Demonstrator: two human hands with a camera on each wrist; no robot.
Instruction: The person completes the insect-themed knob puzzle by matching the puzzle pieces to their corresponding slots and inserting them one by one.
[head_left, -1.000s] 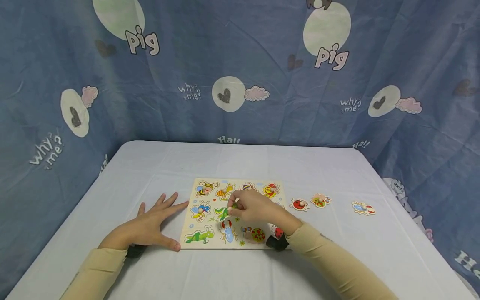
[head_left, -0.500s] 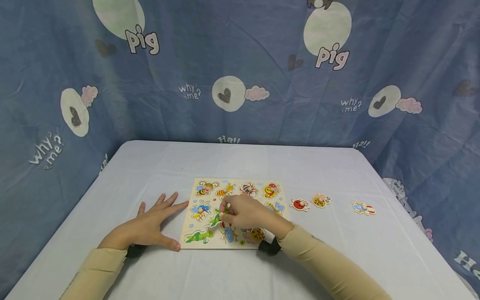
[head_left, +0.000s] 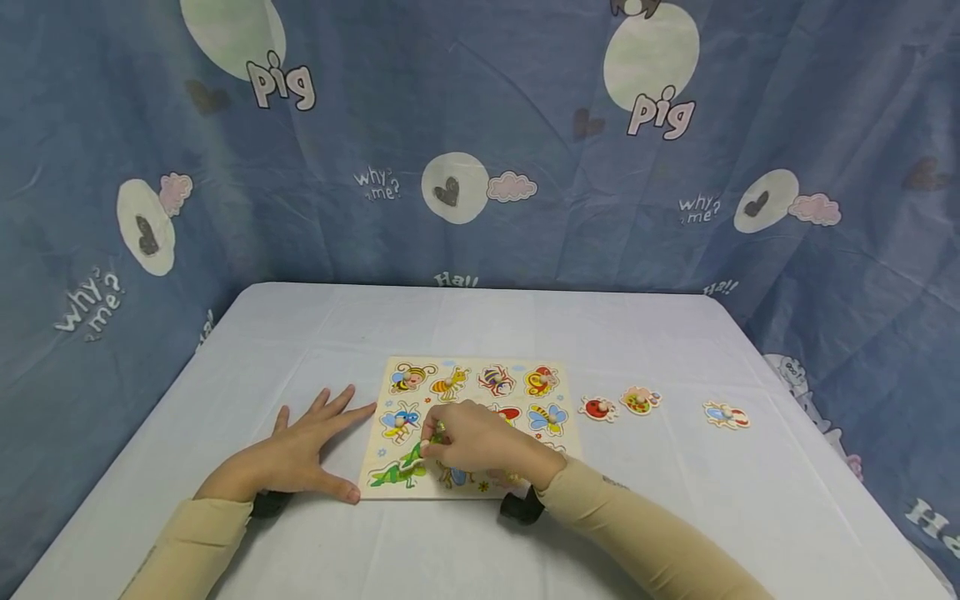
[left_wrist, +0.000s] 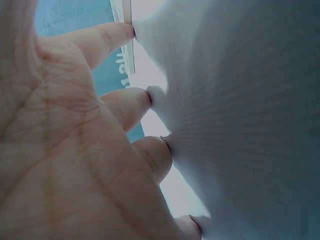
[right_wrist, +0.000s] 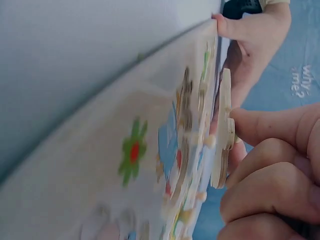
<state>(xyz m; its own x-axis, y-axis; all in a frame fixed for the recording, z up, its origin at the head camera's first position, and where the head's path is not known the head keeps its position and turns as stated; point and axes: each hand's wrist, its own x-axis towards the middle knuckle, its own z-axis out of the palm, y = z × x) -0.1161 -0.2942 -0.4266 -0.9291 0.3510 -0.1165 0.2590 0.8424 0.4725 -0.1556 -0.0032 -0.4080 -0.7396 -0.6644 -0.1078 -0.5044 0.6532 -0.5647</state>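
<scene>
My right hand (head_left: pixel 480 437) pinches a green grasshopper puzzle piece (head_left: pixel 412 458) between thumb and fingers over the front left part of the wooden insect puzzle board (head_left: pixel 384 493). In the right wrist view the piece (right_wrist: pixel 223 140) shows edge-on, raised above the board. Just left of it in the head view is the printed green grasshopper (head_left: pixel 388 476) in the board's front left corner. My left hand (head_left: pixel 311 446) rests on the table with fingers spread, its thumb and index fingertip right at the board's left edge. Part of the board's middle is hidden behind my right hand.
To the right of the board lie a ladybug piece (head_left: pixel 599 409), a piece with a spotted green and red body (head_left: pixel 639 402) and, farther right, a blue-winged insect piece (head_left: pixel 725 415). Several knobbed insect pieces sit in the board. A blue patterned curtain (head_left: pixel 570 217) hangs behind the white table (head_left: pixel 480 325).
My right hand has moved left and toward the board's front left corner, carrying the grasshopper piece. The left hand has stayed in place.
</scene>
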